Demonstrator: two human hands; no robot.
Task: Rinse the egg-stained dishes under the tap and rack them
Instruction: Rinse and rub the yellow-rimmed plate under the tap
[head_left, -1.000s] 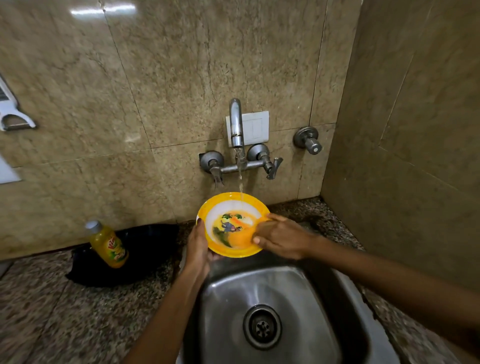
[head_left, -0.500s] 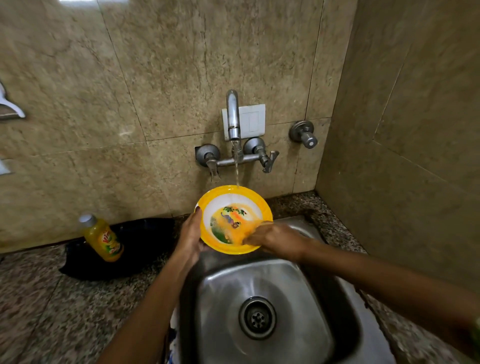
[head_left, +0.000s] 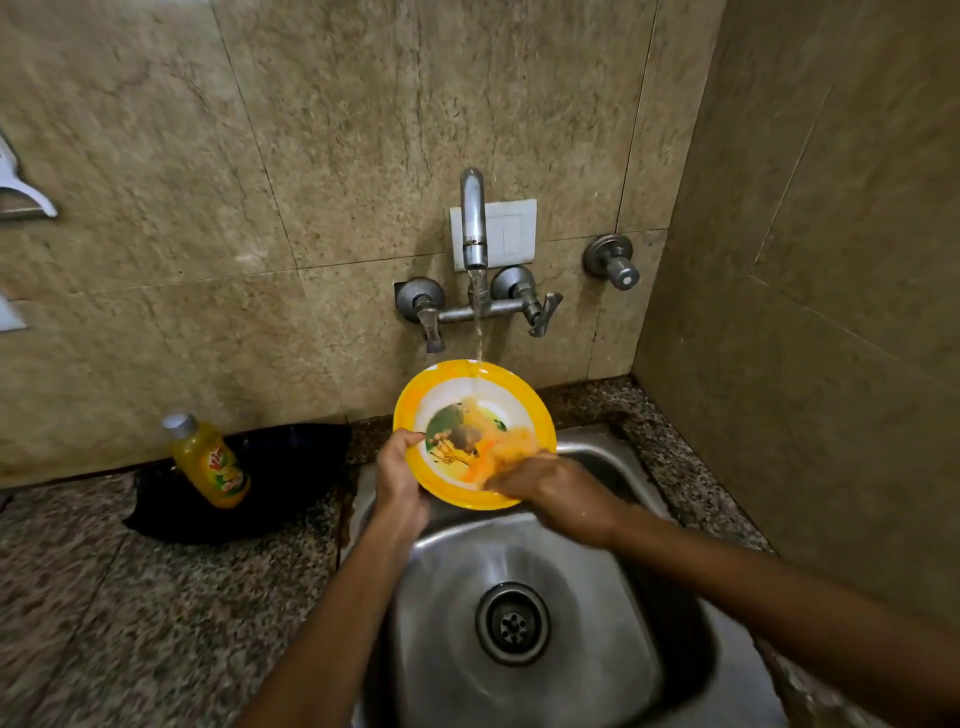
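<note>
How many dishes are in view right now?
1: a yellow-rimmed bowl held over the sink under the tap. The sink basin shows no others; any outside the frame would not show.

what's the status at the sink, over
Left hand grips yellow plate by its rim; right hand rubs its face. Tap running onto plate, orange residue left. Nothing in the way.

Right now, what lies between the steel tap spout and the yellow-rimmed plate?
Only the falling water stream, from steel tap spout to yellow-rimmed plate, in the head view.
</note>
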